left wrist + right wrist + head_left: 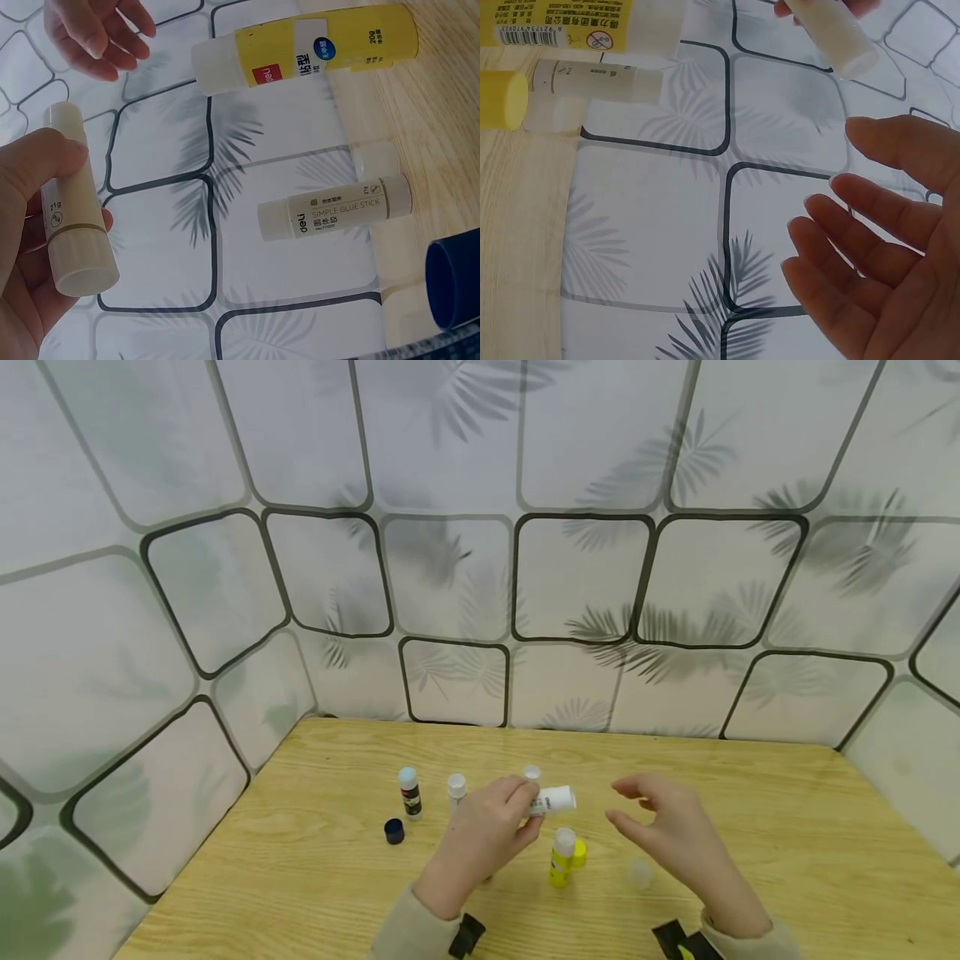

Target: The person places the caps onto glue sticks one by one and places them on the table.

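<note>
My left hand grips a white glue stick between thumb and fingers, above the table. In the left wrist view the same held glue stick shows "21g" on its side. My right hand is off to the right of it, thumb and fingers apart and nothing between them; the right wrist view shows that hand too. Below the hands, an uncapped yellow glue stick stands upright in front of a yellow cap. Another white glue stick is partly hidden behind the held one.
Left of my left hand stand a white-topped glue stick, partly covered by the hand, and a black-labelled stick with a light blue top. A dark blue cap lies near them. A translucent cap sits on the wooden table at right.
</note>
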Tool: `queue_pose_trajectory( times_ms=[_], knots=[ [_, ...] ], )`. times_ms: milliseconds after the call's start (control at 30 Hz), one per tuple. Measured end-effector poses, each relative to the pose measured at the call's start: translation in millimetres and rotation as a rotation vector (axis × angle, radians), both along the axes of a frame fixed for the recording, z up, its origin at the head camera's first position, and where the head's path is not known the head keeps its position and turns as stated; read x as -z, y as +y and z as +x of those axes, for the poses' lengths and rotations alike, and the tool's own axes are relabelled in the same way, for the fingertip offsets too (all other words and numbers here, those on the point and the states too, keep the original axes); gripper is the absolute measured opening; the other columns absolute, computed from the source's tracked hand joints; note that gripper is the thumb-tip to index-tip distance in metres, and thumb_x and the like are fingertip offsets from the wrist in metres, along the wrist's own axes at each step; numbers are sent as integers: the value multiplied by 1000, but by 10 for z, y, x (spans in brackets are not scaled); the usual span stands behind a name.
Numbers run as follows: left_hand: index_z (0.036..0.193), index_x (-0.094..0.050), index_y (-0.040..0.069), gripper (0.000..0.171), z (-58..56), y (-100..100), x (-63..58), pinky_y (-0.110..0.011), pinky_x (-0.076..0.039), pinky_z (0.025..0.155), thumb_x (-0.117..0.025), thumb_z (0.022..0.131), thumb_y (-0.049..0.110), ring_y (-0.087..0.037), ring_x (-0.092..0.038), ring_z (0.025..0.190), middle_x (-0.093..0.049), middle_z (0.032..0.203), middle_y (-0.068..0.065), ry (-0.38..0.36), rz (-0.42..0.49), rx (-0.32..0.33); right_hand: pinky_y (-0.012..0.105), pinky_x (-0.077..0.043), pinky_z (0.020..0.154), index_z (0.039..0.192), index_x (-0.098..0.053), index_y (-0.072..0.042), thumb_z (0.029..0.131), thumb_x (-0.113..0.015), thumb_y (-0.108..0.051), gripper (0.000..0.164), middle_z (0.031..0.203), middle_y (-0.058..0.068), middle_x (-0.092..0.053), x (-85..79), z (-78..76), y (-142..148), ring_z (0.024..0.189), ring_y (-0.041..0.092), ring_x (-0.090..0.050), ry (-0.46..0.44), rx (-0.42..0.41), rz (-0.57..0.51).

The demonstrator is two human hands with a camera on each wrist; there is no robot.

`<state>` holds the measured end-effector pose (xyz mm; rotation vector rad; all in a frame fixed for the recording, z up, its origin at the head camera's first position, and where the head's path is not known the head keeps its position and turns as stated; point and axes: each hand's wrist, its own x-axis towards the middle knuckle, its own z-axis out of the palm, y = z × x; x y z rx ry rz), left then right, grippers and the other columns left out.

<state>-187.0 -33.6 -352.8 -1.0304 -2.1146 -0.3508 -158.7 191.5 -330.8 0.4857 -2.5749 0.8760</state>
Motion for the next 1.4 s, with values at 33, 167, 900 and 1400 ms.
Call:
queue_pose_trajectory(
  times_ms=[33,167,900,1400],
  knots=[
    [92,-61,6,23,0,-1,-3,-16,-48,63,-70,73,16,-9,-58,73,-60,87,-2,0,-1,-1,39,-49,71,98,-63,-2,73,-71,-8,27,94,7,-62,10,-13,3,85,23,-57,-19,1,14],
    [92,-61,6,23,-5,-2,-3,-17,-48,64,-70,73,17,-9,-58,73,-60,87,-2,4,-5,-8,39,-48,71,97,-63,-3,74,-71,-11,25,93,6,-62,53,-65,21,85,23,-57,-102,-2,61],
    [90,-62,7,22,-18,-15,-2,-17,-48,64,-70,73,18,-9,-59,76,-61,89,-2,11,-20,-16,38,-45,64,89,-62,-4,69,-74,-11,25,83,3,-59,291,-237,125,76,21,-53,-417,-25,283],
    [88,-61,7,19,-24,-25,18,-14,-47,61,-69,74,18,-8,-58,72,-61,87,-1,25,-33,-3,41,-45,68,86,-60,-4,64,-72,-5,24,84,6,-58,403,-247,150,78,23,-54,-465,-31,343]
  ],
)
